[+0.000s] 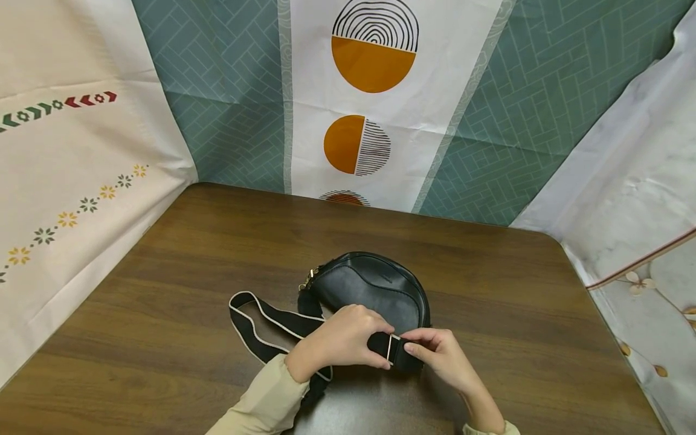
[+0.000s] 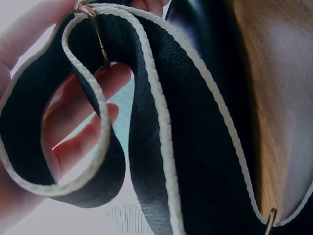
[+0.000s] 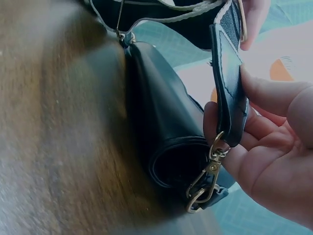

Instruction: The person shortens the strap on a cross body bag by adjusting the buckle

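Note:
A black half-round bag (image 1: 375,281) lies on the wooden table, its curved side away from me. My left hand (image 1: 345,338) pinches the gold slider buckle (image 1: 389,349) of the black strap between thumb and fingers. In the left wrist view the white-edged strap (image 2: 164,127) hangs in loops before that hand. Just to the right, my right hand (image 1: 443,356) pinches the strap's leather end tab (image 3: 230,83) between thumb and fingers. Below this tab, a gold swivel clasp (image 3: 212,169) hooks onto the bag's end. Part of the bag's near edge is hidden by my hands.
A long loop of the strap (image 1: 247,320) spreads over the brown table (image 1: 163,296) left of the bag. Patterned cloth (image 1: 234,96) hangs behind the table's back edge, and pale cloths (image 1: 65,169) stand along both sides.

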Tool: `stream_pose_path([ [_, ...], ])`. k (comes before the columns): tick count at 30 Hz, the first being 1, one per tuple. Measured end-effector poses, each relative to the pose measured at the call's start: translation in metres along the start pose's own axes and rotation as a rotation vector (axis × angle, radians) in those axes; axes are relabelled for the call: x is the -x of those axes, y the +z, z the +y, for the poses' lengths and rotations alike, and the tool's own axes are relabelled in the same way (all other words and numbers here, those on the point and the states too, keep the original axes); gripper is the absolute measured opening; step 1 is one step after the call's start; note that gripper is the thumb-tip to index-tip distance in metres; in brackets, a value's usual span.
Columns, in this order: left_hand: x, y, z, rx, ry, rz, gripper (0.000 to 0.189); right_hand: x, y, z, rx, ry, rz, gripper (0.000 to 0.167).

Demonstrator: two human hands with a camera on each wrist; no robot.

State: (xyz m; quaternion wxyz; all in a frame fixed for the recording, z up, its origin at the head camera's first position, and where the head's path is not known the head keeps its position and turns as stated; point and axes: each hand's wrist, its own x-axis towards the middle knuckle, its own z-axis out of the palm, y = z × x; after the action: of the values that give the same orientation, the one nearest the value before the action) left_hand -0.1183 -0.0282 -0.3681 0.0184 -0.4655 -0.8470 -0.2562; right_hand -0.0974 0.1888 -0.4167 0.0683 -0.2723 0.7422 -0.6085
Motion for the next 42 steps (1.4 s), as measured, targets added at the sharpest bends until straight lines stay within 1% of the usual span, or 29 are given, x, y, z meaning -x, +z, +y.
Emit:
stream_pose_path([
  [4, 0.000, -0.001, 0.002, -0.032, -0.009, -0.021, 0.041, 0.000, 0.002, 0.001, -0.017, -0.005, -0.001, 0.014],
  [9, -0.002, 0.001, 0.006, -0.111, -0.009, -0.061, 0.041, -0.001, 0.006, 0.000, -0.049, -0.009, 0.001, 0.015],
  [11, -0.003, 0.003, 0.006, -0.131, -0.006, -0.064, 0.040, -0.001, 0.008, -0.001, -0.048, -0.004, 0.004, 0.015],
  [15, -0.003, 0.005, 0.006, -0.127, -0.007, -0.054, 0.042, -0.002, 0.011, -0.002, -0.039, 0.024, 0.032, 0.014],
  [20, -0.002, 0.007, 0.004, -0.092, -0.004, -0.039, 0.041, -0.001, 0.014, -0.003, -0.076, 0.047, 0.067, 0.016],
  [25, -0.001, 0.009, 0.001, -0.076, 0.006, -0.021, 0.042, 0.001, 0.015, -0.002, -0.055, 0.035, 0.081, 0.014],
  [28, 0.000, 0.010, 0.000, -0.076, 0.001, -0.014, 0.042, 0.002, 0.014, -0.002, -0.045, 0.028, 0.074, 0.016],
  [30, 0.001, 0.010, 0.000, -0.079, -0.005, -0.006, 0.042, 0.003, 0.014, -0.002, -0.041, 0.009, 0.043, 0.021],
  [33, 0.001, 0.008, 0.000, -0.085, -0.016, 0.014, 0.042, 0.005, 0.014, -0.002, -0.032, -0.024, -0.025, 0.033],
  [35, 0.002, 0.007, 0.001, -0.087, -0.027, 0.031, 0.042, 0.006, 0.015, -0.002, -0.007, -0.059, -0.057, 0.041],
  [37, 0.002, 0.007, 0.001, -0.083, -0.037, 0.045, 0.042, 0.006, 0.018, -0.003, 0.022, -0.086, -0.053, 0.047],
  [42, 0.001, 0.007, 0.001, -0.052, -0.060, 0.058, 0.046, 0.003, 0.026, -0.001, 0.074, -0.161, 0.041, 0.056],
])
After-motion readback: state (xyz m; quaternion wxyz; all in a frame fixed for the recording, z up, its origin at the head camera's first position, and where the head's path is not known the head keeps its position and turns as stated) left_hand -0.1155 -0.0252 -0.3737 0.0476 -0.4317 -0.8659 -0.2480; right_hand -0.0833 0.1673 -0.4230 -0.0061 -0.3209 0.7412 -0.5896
